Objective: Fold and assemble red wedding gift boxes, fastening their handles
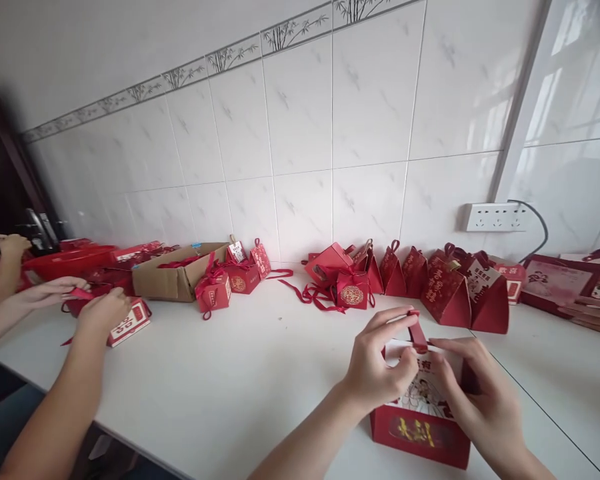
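A red gift box (420, 437) with a white printed panel and gold characters stands upright on the white table in front of me. From its top rises a dark red ribbon handle (419, 335). My left hand (380, 367) is closed at that handle, fingertips on its upper end and thumb by the white panel. On the other side, my right hand (483, 393) grips the box near its top edge, thumb against the front panel. The fingers behind the box are partly hidden.
Several red gift boxes (445, 287) line the wall, with loose red ribbon (320, 298) nearby. A cardboard carton (165, 280) stands farther left. Another person's hands (103, 317) work on a red-and-white box (133, 323); more hands show at far left. A power strip (497, 217) is on the wall.
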`<action>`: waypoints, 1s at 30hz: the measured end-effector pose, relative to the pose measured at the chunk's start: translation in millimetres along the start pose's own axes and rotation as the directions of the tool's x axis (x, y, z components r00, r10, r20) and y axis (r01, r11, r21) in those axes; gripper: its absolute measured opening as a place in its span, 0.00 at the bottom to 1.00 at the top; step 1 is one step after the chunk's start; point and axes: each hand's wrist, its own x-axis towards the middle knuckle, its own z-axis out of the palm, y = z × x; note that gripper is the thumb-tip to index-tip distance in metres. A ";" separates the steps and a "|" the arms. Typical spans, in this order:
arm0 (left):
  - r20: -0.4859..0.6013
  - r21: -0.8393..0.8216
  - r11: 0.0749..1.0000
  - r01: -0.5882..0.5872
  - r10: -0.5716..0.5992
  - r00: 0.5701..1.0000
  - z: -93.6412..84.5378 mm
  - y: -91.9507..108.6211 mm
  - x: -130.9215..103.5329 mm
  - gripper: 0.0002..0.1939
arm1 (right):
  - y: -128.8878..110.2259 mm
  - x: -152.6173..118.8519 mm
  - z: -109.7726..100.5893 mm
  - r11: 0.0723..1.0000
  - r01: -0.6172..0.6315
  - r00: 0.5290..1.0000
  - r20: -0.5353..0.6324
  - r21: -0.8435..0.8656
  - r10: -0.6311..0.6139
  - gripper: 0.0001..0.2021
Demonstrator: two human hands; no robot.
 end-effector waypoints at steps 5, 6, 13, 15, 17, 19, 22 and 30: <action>0.014 0.018 0.999 0.037 -0.037 0.999 0.5 -3.4 -1.3 0.24 | 3.9 -0.3 -0.1 1.000 -0.006 1.000 -0.004 0.011 0.006 0.03; 0.017 0.012 0.999 0.031 -0.031 0.999 0.0 -3.4 -1.0 0.24 | 5.1 -0.3 0.4 1.000 -0.008 1.000 -0.007 0.019 0.009 0.03; 0.011 0.074 0.995 -0.063 0.063 0.998 -7.3 7.3 4.3 0.19 | -1.9 2.2 4.2 0.997 -0.059 0.996 -0.057 0.048 0.062 0.03; 0.006 0.122 0.991 -0.053 0.053 0.999 -9.4 2.7 6.4 0.18 | -1.3 4.1 7.8 0.995 -0.085 0.995 -0.044 0.056 0.088 0.03; -0.006 0.151 0.987 -0.049 0.051 0.999 -10.2 -3.3 7.6 0.17 | 0.9 5.8 11.0 0.994 -0.095 0.994 -0.055 0.058 0.098 0.03; -0.020 0.173 0.984 -0.039 0.043 0.999 -10.5 -6.3 7.3 0.18 | 1.7 6.7 12.7 0.993 -0.101 0.992 -0.065 0.066 0.105 0.03; -0.028 0.192 0.981 -0.031 0.037 0.999 -11.2 -4.3 6.0 0.18 | 0.0 6.6 12.7 0.991 -0.107 0.991 -0.066 0.085 0.113 0.03; -0.034 0.187 0.982 -0.023 0.030 0.999 -10.8 -0.3 7.0 0.17 | -0.9 7.4 11.6 0.991 -0.098 0.992 -0.068 0.091 0.104 0.03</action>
